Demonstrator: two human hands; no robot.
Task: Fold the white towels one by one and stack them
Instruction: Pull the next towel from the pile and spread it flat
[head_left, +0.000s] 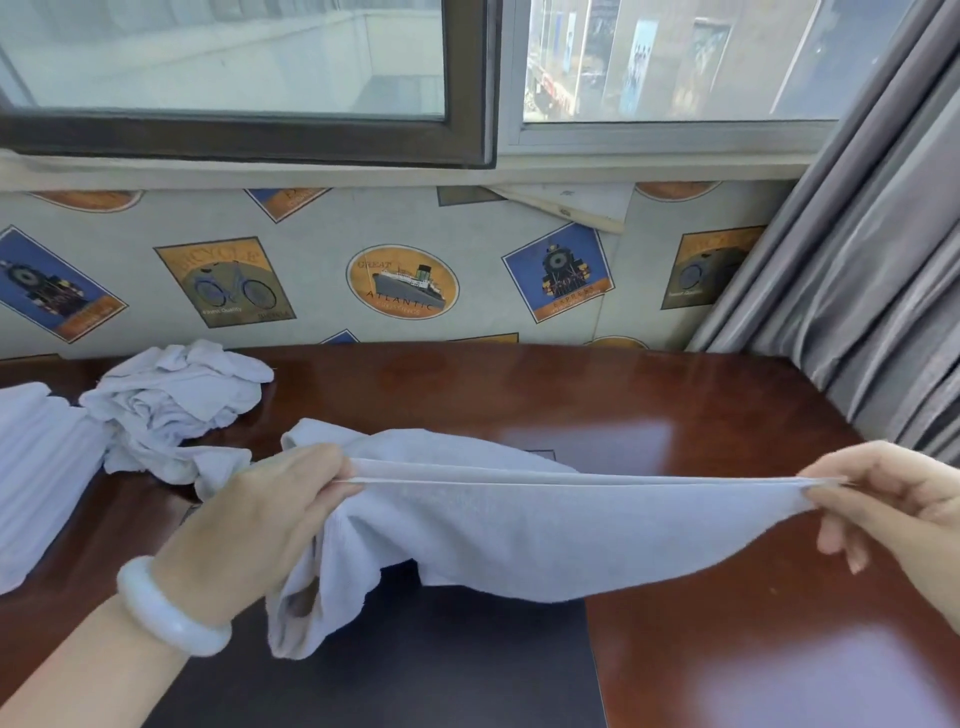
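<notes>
We see 2 hands, left hand (270, 514), right hand (883, 499), both bare past wrists. We note 1 thick, glossy, milky-white bangle (166, 608), left wrist, behind fingers.

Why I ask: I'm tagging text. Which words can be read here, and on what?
"GREAT ATLANTIC": ship oval on the wallpaper.
"BICYCLE", "Finest Quality": bicycle panel.
"EXPRESS": train panel, faint.
Other small print there and the posters outside: too blurred to read.
</notes>
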